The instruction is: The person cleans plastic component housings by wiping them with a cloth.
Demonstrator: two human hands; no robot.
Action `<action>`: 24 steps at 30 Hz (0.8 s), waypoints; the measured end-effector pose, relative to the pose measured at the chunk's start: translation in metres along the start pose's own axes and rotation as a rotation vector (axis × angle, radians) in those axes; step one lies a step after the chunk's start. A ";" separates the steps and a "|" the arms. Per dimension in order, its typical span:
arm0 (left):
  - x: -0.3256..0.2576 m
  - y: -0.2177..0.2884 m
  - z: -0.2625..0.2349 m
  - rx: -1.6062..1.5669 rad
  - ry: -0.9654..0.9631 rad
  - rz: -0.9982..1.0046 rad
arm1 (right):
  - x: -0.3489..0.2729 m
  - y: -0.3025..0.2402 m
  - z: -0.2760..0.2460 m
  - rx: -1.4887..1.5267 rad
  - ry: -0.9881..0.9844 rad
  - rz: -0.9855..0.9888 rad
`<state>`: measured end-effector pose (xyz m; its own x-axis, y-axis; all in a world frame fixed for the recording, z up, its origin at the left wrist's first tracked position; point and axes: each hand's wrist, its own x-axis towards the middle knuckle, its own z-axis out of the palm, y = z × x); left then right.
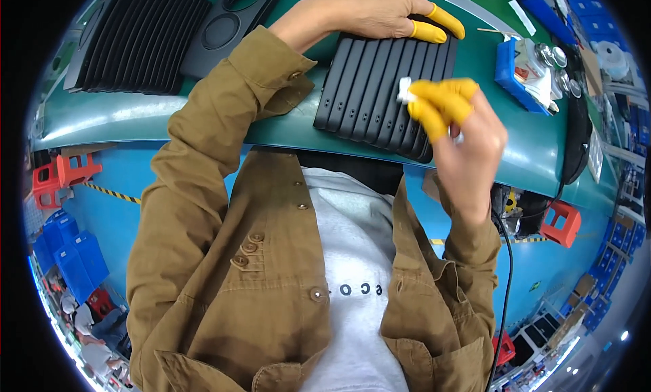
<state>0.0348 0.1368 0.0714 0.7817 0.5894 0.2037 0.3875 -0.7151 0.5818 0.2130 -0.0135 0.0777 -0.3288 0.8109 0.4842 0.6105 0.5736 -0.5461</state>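
A row of several slim black cases [363, 87], packed side by side, lies on the green work table [274, 129]. Small paired holes show at their near ends. Across the far end of the row lies my left hand [380, 12], yellow finger cots on its stretched fingertips, holding nothing visible. My right hand [471, 131], also in yellow finger cots, pinches a small crumpled white wipe [405, 90] over the right part of the row. Whether the wipe touches the cases I cannot tell.
Left on the table stand a stack of black panels [139, 39] and a black plate with two round openings [220, 32]. A blue bin [505, 66] with small items sits at right, beside metal-capped containers [559, 56] and a black pouch [578, 134]. Red stools [561, 224] stand beyond.
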 end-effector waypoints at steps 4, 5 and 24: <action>0.007 0.007 -0.002 -0.007 -0.043 -0.026 | -0.042 -0.013 0.013 -0.080 0.046 -0.195; 0.006 0.007 0.000 -0.009 -0.046 -0.024 | -0.058 -0.023 0.008 -0.113 -0.145 -0.225; 0.007 0.008 0.001 -0.016 -0.064 -0.072 | -0.032 0.021 -0.015 0.091 0.057 0.101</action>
<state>0.0434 0.1349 0.0766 0.7822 0.6132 0.1101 0.4363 -0.6653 0.6058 0.2469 -0.0284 0.0606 -0.2260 0.8585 0.4603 0.5697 0.4998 -0.6524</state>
